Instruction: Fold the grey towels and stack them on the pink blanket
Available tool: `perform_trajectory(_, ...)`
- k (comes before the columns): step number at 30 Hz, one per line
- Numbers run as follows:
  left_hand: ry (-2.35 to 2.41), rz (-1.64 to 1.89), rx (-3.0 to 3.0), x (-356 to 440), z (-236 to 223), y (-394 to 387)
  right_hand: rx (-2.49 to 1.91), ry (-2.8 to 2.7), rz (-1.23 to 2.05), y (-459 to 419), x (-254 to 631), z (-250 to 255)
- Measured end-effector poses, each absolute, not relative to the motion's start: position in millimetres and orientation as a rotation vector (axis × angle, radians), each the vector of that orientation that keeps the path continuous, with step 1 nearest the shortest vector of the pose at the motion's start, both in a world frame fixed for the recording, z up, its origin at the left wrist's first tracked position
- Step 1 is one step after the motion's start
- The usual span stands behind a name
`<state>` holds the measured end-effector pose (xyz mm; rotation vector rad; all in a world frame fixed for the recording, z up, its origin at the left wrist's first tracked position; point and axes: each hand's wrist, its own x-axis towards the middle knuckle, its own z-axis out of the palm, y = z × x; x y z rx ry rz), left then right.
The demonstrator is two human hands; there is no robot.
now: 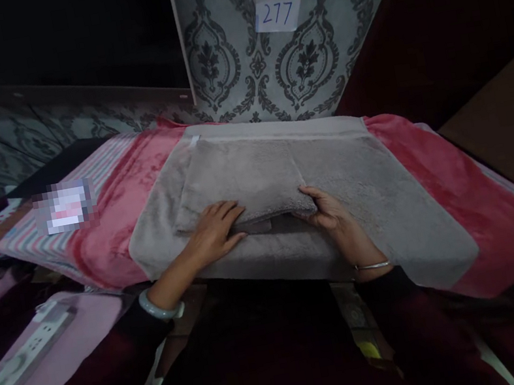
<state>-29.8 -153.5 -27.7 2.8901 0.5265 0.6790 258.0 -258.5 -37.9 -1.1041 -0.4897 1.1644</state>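
A folded grey towel (pixel 243 171) lies on a larger grey fleecy cloth (pixel 356 178), its near edge in front of me. My left hand (pixel 216 229) rests on the towel's near left part, fingers laid out over the fabric and the thumb apart from them. At the near right corner, my right hand (pixel 326 207) pinches the towel, with the thumb on top and the other fingers mostly hidden beneath the fold. A small white tag (pixel 195 140) shows at the towel's far left corner.
Under the grey cloth spreads a red plush blanket (pixel 482 226), over a striped cloth (pixel 36 221). A pixelated patch (pixel 68 206) covers an item at left. Lower left, a power strip (pixel 21 353) lies on a pink surface (pixel 87 329). A dark screen (pixel 46 44) hangs behind.
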Motion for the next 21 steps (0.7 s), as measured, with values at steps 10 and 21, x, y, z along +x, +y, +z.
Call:
perform_trajectory(10,0.390,0.735,3.061,-17,-34,-151,-1.178,-0.427,1.228,-274,250,-44)
perform_trajectory(21,0.408,0.787,3.121,-18,-41,-150,-1.134,-0.383,1.172,-280,242,-43)
